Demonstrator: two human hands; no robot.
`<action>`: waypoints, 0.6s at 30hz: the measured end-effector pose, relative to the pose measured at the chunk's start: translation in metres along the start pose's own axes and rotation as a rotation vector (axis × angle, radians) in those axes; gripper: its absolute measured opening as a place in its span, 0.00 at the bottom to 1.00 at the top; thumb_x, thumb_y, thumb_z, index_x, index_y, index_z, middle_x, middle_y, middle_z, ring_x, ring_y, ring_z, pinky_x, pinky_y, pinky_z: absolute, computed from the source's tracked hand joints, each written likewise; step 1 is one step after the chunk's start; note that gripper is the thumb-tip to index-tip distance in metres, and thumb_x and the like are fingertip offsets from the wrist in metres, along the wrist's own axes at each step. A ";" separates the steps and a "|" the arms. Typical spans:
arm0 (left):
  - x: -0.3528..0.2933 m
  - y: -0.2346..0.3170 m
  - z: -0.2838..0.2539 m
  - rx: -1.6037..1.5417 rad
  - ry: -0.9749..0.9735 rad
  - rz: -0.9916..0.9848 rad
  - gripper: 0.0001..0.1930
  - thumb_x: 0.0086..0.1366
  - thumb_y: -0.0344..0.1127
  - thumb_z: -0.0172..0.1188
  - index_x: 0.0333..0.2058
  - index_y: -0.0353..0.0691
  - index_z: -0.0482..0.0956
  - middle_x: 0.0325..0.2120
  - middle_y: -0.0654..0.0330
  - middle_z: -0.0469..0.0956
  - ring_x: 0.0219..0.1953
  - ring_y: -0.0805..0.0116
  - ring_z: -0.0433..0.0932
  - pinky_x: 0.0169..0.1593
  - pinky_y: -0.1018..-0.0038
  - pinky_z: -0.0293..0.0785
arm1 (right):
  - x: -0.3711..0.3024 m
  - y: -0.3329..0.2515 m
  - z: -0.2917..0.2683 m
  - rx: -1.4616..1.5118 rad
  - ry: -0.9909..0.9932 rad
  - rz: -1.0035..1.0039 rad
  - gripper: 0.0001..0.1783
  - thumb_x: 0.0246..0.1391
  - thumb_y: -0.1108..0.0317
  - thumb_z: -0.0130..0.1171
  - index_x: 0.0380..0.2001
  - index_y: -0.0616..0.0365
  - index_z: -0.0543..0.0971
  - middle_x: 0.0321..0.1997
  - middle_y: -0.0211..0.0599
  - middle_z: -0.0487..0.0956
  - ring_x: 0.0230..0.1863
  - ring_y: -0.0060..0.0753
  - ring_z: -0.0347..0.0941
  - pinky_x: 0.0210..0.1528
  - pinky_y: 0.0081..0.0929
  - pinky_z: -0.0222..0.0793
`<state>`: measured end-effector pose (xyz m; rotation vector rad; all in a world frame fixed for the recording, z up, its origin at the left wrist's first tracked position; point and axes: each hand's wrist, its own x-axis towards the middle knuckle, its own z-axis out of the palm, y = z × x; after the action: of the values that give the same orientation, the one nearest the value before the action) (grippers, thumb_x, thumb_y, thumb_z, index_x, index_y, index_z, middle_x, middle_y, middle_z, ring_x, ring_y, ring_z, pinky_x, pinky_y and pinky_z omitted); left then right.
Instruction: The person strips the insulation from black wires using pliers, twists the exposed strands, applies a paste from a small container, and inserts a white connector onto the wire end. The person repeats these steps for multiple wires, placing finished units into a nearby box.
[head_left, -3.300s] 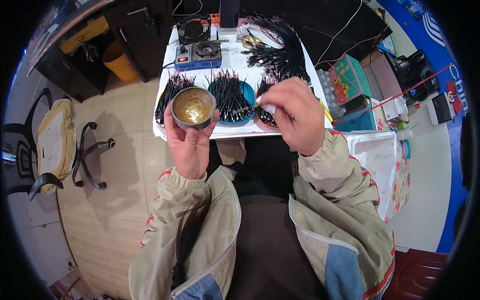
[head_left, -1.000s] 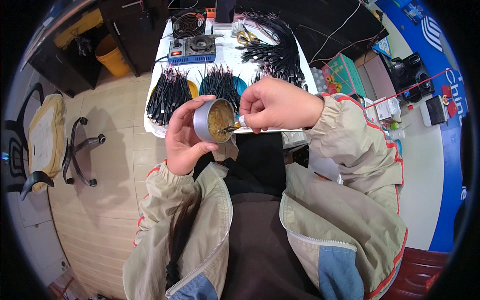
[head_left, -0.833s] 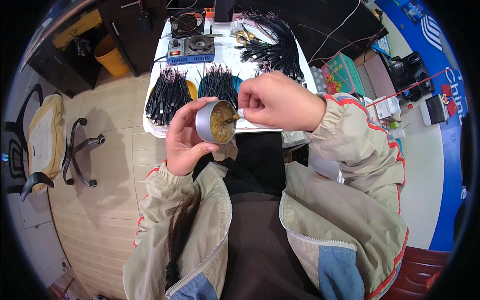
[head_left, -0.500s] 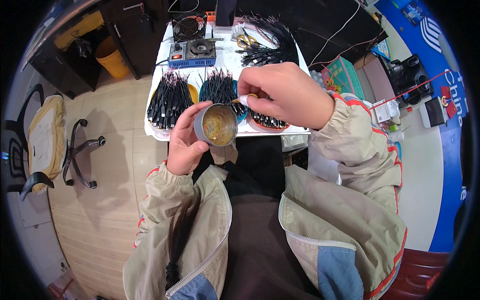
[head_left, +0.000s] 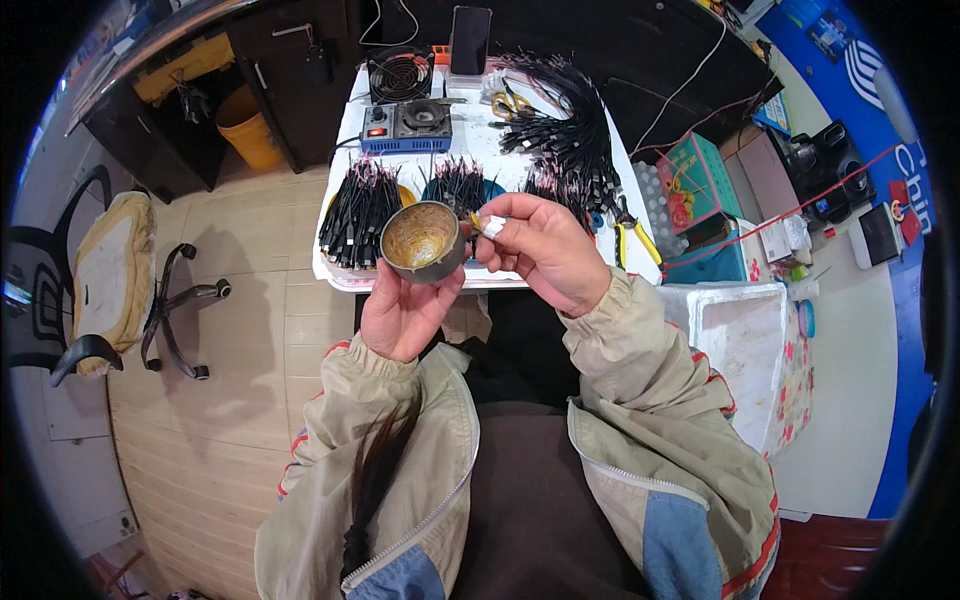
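Note:
My left hand (head_left: 398, 318) holds up a small round grey metal tin (head_left: 428, 266) from below, its mouth tilted toward me. A brownish-yellow residue coats the inside. At the tin's right rim, my right hand (head_left: 552, 252) pinches a small piece with a white wrapped part and a yellowish end (head_left: 491, 226); I cannot make out its kind. Behind the hands, bundles of black cables with thin bare-looking ends stand along the table's near side: a left bundle (head_left: 352, 222), a middle bundle (head_left: 464, 182) and a right bundle (head_left: 562, 180).
On the white table (head_left: 345, 270) stand a blue solder pot (head_left: 400, 132), a fan (head_left: 398, 72) and an upright phone (head_left: 469, 42). More black cables (head_left: 592, 125), yellow-handled scissors (head_left: 512, 104) and pliers (head_left: 640, 243) lie rightward. A white foam box (head_left: 732, 297) is beside; a chair (head_left: 112, 265) is left.
My right hand has drawn down toward me, still pinching the small piece near the tin. The tin has tilted differently. The head view has shifted, and the pliers and foam box have come into sight.

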<state>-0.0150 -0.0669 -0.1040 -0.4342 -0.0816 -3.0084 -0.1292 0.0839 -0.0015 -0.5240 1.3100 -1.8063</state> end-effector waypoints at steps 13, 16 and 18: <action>-0.004 0.002 0.000 0.279 0.106 0.037 0.41 0.62 0.53 0.57 0.66 0.39 0.49 0.65 0.47 0.52 0.65 0.53 0.58 0.66 0.60 0.61 | -0.016 -0.008 0.013 -0.352 0.104 -0.162 0.07 0.56 0.73 0.57 0.37 0.65 0.76 0.27 0.33 0.80 0.27 0.17 0.73 0.32 0.16 0.69; -0.003 0.003 0.001 0.409 0.087 0.073 0.40 0.63 0.52 0.56 0.66 0.39 0.49 0.65 0.47 0.52 0.65 0.54 0.58 0.66 0.60 0.60 | -0.023 -0.008 0.020 -0.687 0.176 -0.362 0.06 0.54 0.75 0.58 0.36 0.63 0.77 0.27 0.33 0.80 0.27 0.16 0.74 0.31 0.17 0.68; -0.002 0.004 0.001 0.483 0.080 0.098 0.39 0.64 0.52 0.55 0.66 0.39 0.49 0.66 0.47 0.51 0.65 0.54 0.58 0.66 0.60 0.60 | -0.029 -0.006 0.024 -0.913 0.216 -0.539 0.07 0.51 0.76 0.59 0.35 0.61 0.78 0.27 0.36 0.79 0.26 0.23 0.75 0.29 0.21 0.69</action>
<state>-0.0120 -0.0702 -0.1034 -0.2558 -0.7347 -2.7700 -0.0967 0.0942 0.0168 -1.2913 2.3115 -1.5967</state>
